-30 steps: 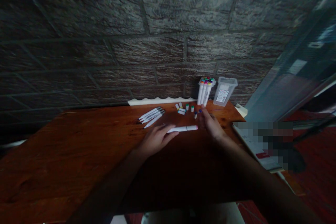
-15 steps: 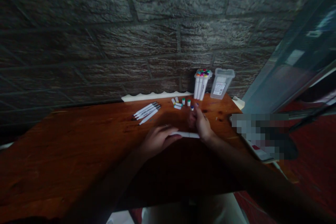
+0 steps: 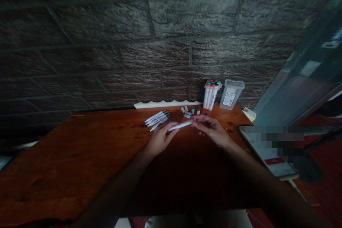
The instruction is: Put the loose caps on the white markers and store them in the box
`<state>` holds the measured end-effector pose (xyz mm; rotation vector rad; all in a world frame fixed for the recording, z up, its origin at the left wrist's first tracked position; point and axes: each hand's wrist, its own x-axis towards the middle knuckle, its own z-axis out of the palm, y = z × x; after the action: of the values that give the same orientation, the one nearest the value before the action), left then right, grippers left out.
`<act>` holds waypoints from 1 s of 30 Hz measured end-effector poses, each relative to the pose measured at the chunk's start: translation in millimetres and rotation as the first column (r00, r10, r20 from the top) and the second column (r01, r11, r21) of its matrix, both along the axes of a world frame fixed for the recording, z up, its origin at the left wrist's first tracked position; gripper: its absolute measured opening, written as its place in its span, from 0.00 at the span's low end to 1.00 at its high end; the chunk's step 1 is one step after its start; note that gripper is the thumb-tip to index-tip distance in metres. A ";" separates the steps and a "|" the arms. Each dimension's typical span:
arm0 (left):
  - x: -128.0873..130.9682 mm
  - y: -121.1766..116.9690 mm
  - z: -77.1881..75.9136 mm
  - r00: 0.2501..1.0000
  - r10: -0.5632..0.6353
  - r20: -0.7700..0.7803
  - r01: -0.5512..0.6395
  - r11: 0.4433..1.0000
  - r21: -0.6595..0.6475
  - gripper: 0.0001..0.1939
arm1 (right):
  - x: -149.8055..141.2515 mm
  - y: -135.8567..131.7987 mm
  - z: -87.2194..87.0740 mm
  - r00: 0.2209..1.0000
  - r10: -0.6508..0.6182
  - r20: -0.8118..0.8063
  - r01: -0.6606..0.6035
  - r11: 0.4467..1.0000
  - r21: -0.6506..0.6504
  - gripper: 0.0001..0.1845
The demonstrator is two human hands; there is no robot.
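1. Table (image 3: 88, 149): far edge meets the brick wall (image 3: 171, 50); broad wood stretches left of my hands.
2. Far side, left to right: row of white markers (image 3: 157, 118), small loose caps (image 3: 198, 111), filled marker box (image 3: 209, 99), clear box (image 3: 232, 94).
3. Held marker (image 3: 180, 125): between my hands, near side of the caps.
4. My left hand (image 3: 159, 140) grips its left end; my right hand (image 3: 213, 131) pinches its right end.
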<state>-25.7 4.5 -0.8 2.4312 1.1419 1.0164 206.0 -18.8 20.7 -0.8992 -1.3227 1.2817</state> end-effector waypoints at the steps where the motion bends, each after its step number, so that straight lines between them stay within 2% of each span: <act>1: 1.2 0.0 -1.4 1.000 -0.015 0.005 0.015 1.000 -0.012 0.14 | -2.5 -2.4 0.9 0.999 0.036 0.001 -0.036 0.998 0.041 0.16; 4: 4.7 -0.5 -4.2 0.998 -0.043 0.038 0.045 0.998 -0.047 0.15 | -8.7 -8.5 1.3 0.995 0.098 0.019 -0.099 0.987 0.126 0.15; 7: 6.2 -0.8 -3.8 0.996 -0.050 0.071 0.054 0.996 -0.067 0.15 | -11.0 -11.2 1.4 0.996 0.086 0.025 -0.089 0.985 0.146 0.12; 12: 5.8 0.1 0.6 0.992 0.000 0.123 0.007 0.998 -0.056 0.16 | -7.0 -6.4 4.8 1.000 -0.024 0.001 0.024 0.991 0.129 0.11; 15: 5.2 0.8 4.1 0.977 0.045 0.208 -0.026 0.996 -0.091 0.14 | -0.7 1.4 1.9 0.988 -0.140 -0.069 0.143 0.989 0.047 0.12; 18: 4.5 1.6 7.6 0.910 0.073 0.408 0.023 0.974 -0.224 0.14 | 6.4 9.8 -6.5 0.971 -0.222 -0.089 0.210 0.970 -0.122 0.13; 22: 4.1 3.2 10.4 0.761 0.126 0.637 0.184 0.899 -0.398 0.18 | 10.5 15.6 -15.5 0.963 -0.219 -0.159 0.163 0.938 -0.307 0.14; 26: 4.5 4.4 12.1 0.619 0.170 0.766 0.288 0.859 -0.423 0.19 | 7.3 13.3 -15.5 0.945 -0.191 -0.264 0.084 0.926 -0.369 0.14; 28: 4.2 4.3 13.1 0.591 0.177 0.787 0.304 0.855 -0.421 0.20 | 6.2 12.2 -15.2 0.938 -0.186 -0.293 0.069 0.927 -0.369 0.14; 30: 3.6 3.8 13.6 0.597 0.160 0.786 0.329 0.845 -0.423 0.21 | 7.1 12.9 -15.7 0.938 -0.197 -0.284 0.094 0.936 -0.340 0.15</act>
<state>-22.1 8.2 12.8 1.2844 0.7848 1.3267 213.1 -5.9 5.0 -0.9509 -0.7930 1.4766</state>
